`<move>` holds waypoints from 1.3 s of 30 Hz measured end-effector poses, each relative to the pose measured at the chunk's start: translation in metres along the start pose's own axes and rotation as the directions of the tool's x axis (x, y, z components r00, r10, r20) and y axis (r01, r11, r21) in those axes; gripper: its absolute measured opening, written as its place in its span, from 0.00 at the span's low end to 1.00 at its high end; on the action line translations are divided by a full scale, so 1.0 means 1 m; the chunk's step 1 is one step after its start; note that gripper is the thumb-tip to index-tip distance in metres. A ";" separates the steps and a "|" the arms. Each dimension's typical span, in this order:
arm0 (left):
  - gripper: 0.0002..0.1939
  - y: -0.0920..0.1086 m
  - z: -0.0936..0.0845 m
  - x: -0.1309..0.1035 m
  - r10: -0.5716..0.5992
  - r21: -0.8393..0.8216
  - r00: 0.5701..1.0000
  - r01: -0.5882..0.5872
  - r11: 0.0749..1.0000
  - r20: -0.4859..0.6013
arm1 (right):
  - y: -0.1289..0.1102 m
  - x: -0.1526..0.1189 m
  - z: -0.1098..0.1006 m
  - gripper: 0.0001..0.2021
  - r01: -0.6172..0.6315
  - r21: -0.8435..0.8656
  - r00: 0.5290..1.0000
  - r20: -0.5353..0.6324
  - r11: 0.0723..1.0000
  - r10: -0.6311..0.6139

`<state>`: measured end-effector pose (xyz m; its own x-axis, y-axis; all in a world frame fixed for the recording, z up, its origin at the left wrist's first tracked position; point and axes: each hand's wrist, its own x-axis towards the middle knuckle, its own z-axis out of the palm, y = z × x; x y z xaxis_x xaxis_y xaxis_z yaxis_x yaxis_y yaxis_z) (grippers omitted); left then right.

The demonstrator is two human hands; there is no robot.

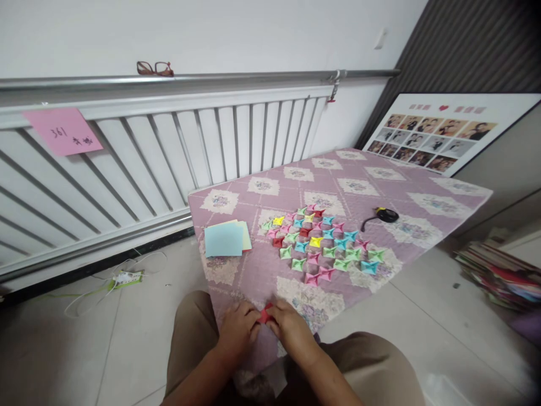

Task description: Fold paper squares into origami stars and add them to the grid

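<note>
A small red folded paper [266,313] lies between my hands at the near edge of the cloth-covered table [257,282]. My left hand [240,326] pinches its left side, and my right hand [289,324] has fingers closed on its right side. Beyond them, several small folded paper shapes [315,242] in pink, green, blue, yellow and red stand in loose rows. To the left of these is a stack of paper sheets [224,239], light blue on top.
A black tape measure [386,215] lies at the table's right. A photo board [439,132] leans at the back right. Behind the table runs a white radiator [211,135] with a pink note [63,131]. Glasses [155,69] rest on the pipe above.
</note>
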<state>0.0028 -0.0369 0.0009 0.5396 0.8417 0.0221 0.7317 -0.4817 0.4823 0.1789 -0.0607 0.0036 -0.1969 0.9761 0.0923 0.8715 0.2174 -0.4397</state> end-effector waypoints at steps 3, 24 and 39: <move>0.10 0.000 0.001 0.003 0.004 -0.038 1.000 -0.005 0.999 -0.013 | 0.002 0.000 0.002 0.07 0.042 -0.042 0.999 -0.009 0.998 -0.043; 0.11 -0.002 0.003 0.013 -0.086 -0.259 0.995 0.072 0.963 -0.044 | -0.004 0.000 0.012 0.10 0.045 -0.194 0.990 -0.126 0.980 -0.070; 0.11 0.007 -0.002 0.012 -0.156 -0.849 0.987 0.115 0.515 0.039 | -0.035 -0.001 -0.027 0.13 -0.170 0.484 0.965 -0.093 0.858 0.244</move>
<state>0.0138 -0.0296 0.0058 0.4344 0.8965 -0.0873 0.0848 0.0558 0.9948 0.1604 -0.0690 0.0437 0.0639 0.9958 0.0651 0.5642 0.0177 -0.8255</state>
